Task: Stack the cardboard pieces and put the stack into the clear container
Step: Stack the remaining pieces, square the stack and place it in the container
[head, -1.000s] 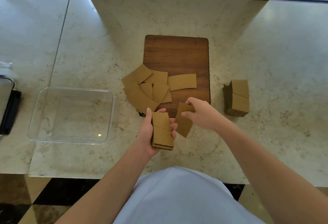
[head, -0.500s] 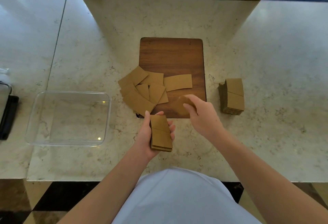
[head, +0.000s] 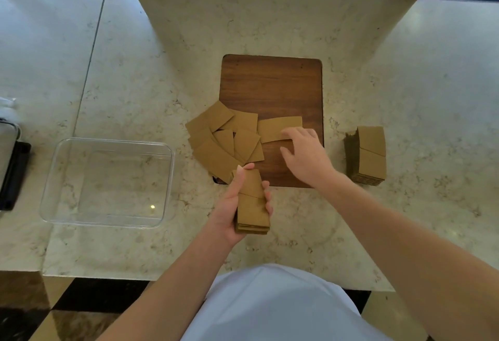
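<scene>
My left hand grips a small stack of brown cardboard pieces above the counter's front part, thumb along its left side. My right hand reaches over the wooden board, its fingers spread and touching a single cardboard piece that lies flat there. Several loose cardboard pieces overlap at the board's left front corner. The clear container stands empty on the left.
A second, taller stack of cardboard stands on the marble counter right of the board. A dark device sits at the left edge. The counter's front edge runs just under my arms.
My right hand held a cardboard piece near the left-hand stack a second ago; now it holds none and has reached forward onto the board to the single flat piece. The left hand has stayed put.
</scene>
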Demonstrator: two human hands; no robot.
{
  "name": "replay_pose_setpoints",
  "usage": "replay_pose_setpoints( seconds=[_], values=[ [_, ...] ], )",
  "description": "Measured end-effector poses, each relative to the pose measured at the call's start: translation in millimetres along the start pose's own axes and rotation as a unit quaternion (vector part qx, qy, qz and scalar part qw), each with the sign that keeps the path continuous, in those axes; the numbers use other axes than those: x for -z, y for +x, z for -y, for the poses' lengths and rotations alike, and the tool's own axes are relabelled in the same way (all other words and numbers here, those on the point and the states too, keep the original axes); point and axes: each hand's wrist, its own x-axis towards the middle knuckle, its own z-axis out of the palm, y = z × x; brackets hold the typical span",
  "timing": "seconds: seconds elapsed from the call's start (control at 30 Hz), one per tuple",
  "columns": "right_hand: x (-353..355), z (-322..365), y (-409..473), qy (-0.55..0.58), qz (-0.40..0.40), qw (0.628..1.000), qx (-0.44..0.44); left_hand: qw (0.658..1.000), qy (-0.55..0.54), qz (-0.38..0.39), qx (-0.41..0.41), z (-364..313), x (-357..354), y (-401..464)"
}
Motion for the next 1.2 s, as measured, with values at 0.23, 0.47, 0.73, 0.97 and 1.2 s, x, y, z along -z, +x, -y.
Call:
replay_pose_setpoints(
  seconds=[0.23, 0.47, 0.73, 0.97, 1.2],
  values=[
    [6.4, 9.7, 76.9, -0.128, 0.071, 0.989, 0.022, 1.0, -0.016, -0.012, -0.012, -15.7, 0.6, 11.3],
    [17.9, 7.1, 85.0, -0.172, 0.155, 0.973, -0.009, 0.999, -0.016, -0.046, -0.007, -27.8, 1.2, 21.9],
    [28.6, 2.0, 40.1, 0.174, 0.206, 0.948, -0.17, 0.998, 0.0, -0.063, 0.002, -21.2, -3.3, 19.7],
    [29.1, 7.8, 18.1, 0.285, 0.207, 0.92, -0.17, 0.999, 0.007, -0.054, 0.0, -10.9, -3.5, 11.6],
    [18.9, 19.7, -11.4, 0.396, 0.01, 0.917, -0.045, 0.999, -0.006, -0.053, 0.001, -7.8, 1.8, 5.9]
  ],
)
